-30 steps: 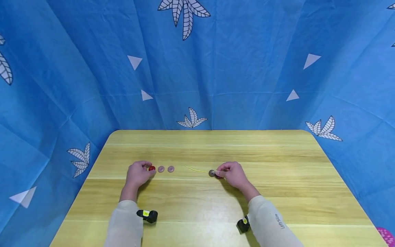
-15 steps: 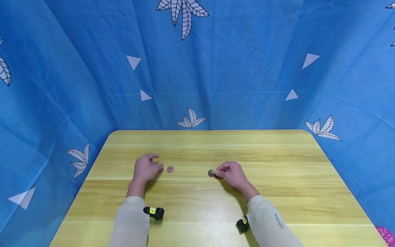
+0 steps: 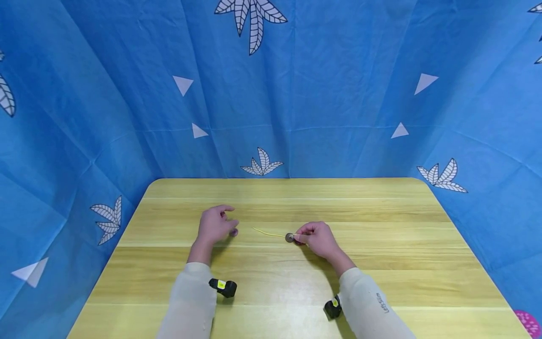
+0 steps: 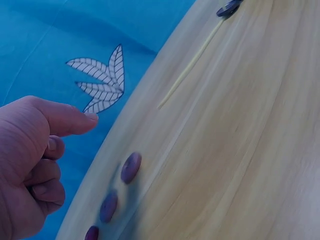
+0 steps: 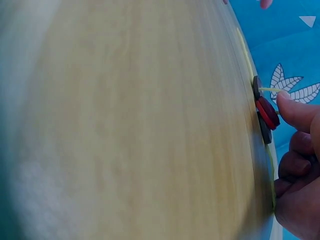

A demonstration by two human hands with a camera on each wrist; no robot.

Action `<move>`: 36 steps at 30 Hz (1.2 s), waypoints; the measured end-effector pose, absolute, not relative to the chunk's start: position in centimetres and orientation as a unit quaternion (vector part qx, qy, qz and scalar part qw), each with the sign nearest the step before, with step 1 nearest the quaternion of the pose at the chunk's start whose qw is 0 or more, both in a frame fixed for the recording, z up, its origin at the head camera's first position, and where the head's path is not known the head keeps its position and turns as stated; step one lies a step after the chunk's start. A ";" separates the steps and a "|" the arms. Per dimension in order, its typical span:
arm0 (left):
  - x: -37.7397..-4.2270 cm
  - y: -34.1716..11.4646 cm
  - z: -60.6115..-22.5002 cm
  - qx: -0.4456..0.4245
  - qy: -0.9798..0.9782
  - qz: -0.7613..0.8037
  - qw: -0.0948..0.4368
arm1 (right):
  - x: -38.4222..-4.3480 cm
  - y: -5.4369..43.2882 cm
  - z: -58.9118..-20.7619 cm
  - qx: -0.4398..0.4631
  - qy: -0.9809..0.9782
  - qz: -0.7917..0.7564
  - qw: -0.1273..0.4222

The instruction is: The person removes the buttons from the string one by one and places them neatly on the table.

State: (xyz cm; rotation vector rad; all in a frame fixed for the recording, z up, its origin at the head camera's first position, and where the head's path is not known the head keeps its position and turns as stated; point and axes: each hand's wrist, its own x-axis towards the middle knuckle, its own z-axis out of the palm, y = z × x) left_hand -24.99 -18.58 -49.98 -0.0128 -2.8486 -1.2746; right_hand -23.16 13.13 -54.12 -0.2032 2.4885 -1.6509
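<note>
My left hand (image 3: 215, 225) hovers over the table with thumb and index finger apart, holding nothing. Below it, in the left wrist view, lie a purple button (image 4: 131, 168), a second purple button (image 4: 108, 206) and a red button (image 4: 92, 233) in a row. The head view shows just one purple button (image 3: 234, 232), beside the thumb. My right hand (image 3: 318, 239) pinches a yellow cord (image 5: 245, 52) close to a dark grey button (image 5: 257, 87) threaded on it. A red button (image 5: 267, 112) and another dark button (image 5: 265, 131) sit just behind that one.
The wooden table (image 3: 271, 282) has a blue curtain (image 3: 338, 94) behind it. Small black cameras, one on the left wrist (image 3: 223, 287) and one on the right wrist (image 3: 332, 308), stick out from the sleeves. A pink dotted object (image 3: 528, 323) shows at the lower right.
My left hand has moved right and slightly away from me along the row of buttons, from the red one to the last purple one, its fingers spreading. The right hand stays put.
</note>
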 end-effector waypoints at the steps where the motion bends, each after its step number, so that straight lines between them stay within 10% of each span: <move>1: -25.0 -18.3 -50.0 -0.006 -0.912 -0.409 0.006 | -23.2 13.1 -54.1 -0.068 0.829 -0.550 0.074; 36: -24.5 -10.1 -52.1 -0.095 -0.932 -0.348 -0.040 | -23.0 13.3 -53.9 -0.076 0.826 -0.553 0.079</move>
